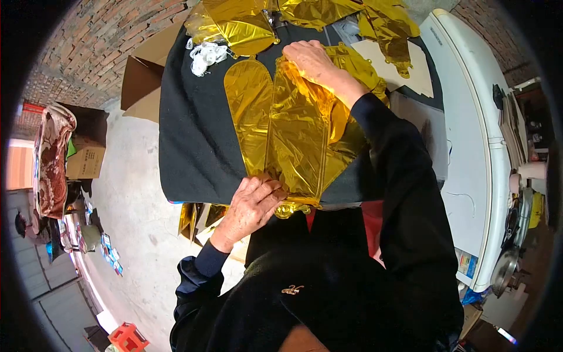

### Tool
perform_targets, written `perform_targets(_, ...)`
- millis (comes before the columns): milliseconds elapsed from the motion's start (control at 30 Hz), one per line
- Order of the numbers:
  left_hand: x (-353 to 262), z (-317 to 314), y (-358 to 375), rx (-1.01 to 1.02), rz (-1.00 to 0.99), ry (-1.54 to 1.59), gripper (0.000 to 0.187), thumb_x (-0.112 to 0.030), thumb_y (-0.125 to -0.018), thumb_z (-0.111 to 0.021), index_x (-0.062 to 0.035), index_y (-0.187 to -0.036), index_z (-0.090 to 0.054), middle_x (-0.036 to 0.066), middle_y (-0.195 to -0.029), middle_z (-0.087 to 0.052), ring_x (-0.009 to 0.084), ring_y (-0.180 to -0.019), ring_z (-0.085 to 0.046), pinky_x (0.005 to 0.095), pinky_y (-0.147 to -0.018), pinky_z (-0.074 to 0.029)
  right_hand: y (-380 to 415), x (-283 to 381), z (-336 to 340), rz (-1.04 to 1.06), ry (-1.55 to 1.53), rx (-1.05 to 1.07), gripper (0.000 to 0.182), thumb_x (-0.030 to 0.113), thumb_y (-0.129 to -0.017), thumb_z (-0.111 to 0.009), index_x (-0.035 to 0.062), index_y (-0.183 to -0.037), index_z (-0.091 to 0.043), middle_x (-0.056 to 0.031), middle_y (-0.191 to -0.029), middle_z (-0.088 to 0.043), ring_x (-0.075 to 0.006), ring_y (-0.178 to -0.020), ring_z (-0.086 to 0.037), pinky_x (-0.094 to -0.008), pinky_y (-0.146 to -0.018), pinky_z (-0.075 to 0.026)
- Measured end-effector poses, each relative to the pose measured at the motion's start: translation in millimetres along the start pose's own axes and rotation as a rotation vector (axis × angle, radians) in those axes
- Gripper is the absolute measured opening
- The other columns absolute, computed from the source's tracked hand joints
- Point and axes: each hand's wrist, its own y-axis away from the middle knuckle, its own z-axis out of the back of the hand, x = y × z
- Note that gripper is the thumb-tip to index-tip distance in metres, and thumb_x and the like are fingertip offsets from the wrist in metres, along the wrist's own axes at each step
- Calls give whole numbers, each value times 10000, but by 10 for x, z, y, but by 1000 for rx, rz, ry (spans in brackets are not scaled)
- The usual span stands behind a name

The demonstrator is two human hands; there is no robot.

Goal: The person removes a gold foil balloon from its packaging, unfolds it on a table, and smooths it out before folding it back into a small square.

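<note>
A large gold foil sheet [296, 135] lies on the black cloth [193, 135], creased and partly folded, with a rounded flap [249, 88] stretching up on its left. My left hand [253, 205] is at its lower left edge by the front of the cloth, fingers bent and pressed together on the foil. At the top of the sheet, my right hand [311, 58] has its fingers curled down onto the foil, the fingertips partly hidden. The right forearm crosses over the crumpled foil on the right.
More gold foil pieces [243, 29] lie at the far edge, beside a bundle of white string [206, 57]. A pale card [416, 67] is at the far right. Beyond the cloth stand a cardboard box [141, 82] on the left and a white fridge [463, 146] on the right.
</note>
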Motion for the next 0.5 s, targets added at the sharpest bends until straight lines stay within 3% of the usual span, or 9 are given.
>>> perform_targets(100, 0, -13, 6, -8, 6, -1, 247, -115, -829, -773, -71, -1070, -746, 59, -1174, -670, 273, -1085, -608, 399, -886, -487, -7, -13, 11, 25, -32, -44, 229, -12, -916, -577, 77, -1127, -567, -86, -1090, -609, -277, -1150, -580, -464, -966, -404)
perform_targets(200, 22, 6, -22, -31, 3, -8, 234, -114, -832, -776, -79, -1061, -745, 57, -1169, -670, 276, -1087, -608, 407, -873, -485, -34, -26, 79, -2, 2, 43, 265, -22, -920, -554, 76, -1166, -573, -87, -1138, -622, -275, -1183, -570, -461, -974, -403)
perform_targets(233, 44, 6, -36, -36, 4, -5, 228, -114, -834, -776, -81, -1058, -744, 57, -1167, -671, 278, -1090, -607, 410, -869, -484, -63, -35, 23, 46, 38, -87, 339, -37, -913, -543, 71, -1233, -563, -99, -1217, -625, -278, -1218, -559, -444, -980, -399)
perform_targets(267, 93, -19, -41, -76, -36, -45, 159, -169, -878, -775, -80, -1007, -744, 57, -1140, -672, 269, -1131, -611, 413, -870, -486, -94, -96, -10, 41, 108, -47, 262, 10, -915, -589, 56, -1173, -585, -97, -1190, -644, -306, -1200, -578, -475, -950, -438)
perform_targets(333, 133, 16, -96, -79, -28, -27, 146, -180, -917, -746, -67, -1010, -747, 73, -1094, -695, 267, -1094, -631, 419, -872, -500, -163, -363, -288, 130, 156, -174, 247, 18, -918, -601, 68, -1160, -596, -75, -1143, -674, -317, -1095, -628, -467, -877, -476)
perform_targets(400, 181, 24, -191, -157, 4, 111, 140, -174, -945, -720, -50, -1000, -753, 91, -1030, -717, 269, -1053, -649, 415, -884, -510, 28, -439, -259, 356, -62, -453, 324, 223, -999, -626, 62, -1278, -581, -165, -1272, -558, -410, -1145, -493, -539, -954, -368)
perform_targets(433, 156, 80, -243, -156, 66, 146, 145, -166, -961, -701, -36, -990, -758, 99, -1009, -733, 262, -1032, -659, 407, -888, -515, -83, -378, -137, 124, 61, -69, 389, 177, -996, -629, 47, -1352, -542, -168, -1322, -547, -380, -1237, -484, -517, -1005, -365)
perform_targets(500, 185, 162, -327, -145, 89, 137, 145, -150, -951, -713, -14, -986, -752, 106, -1021, -732, 279, -1008, -666, 411, -900, -508, -109, -347, -125, 141, 98, -46, 482, 262, -994, -666, 67, -1404, -505, -149, -1360, -544, -337, -1268, -482, -492, -1014, -374)
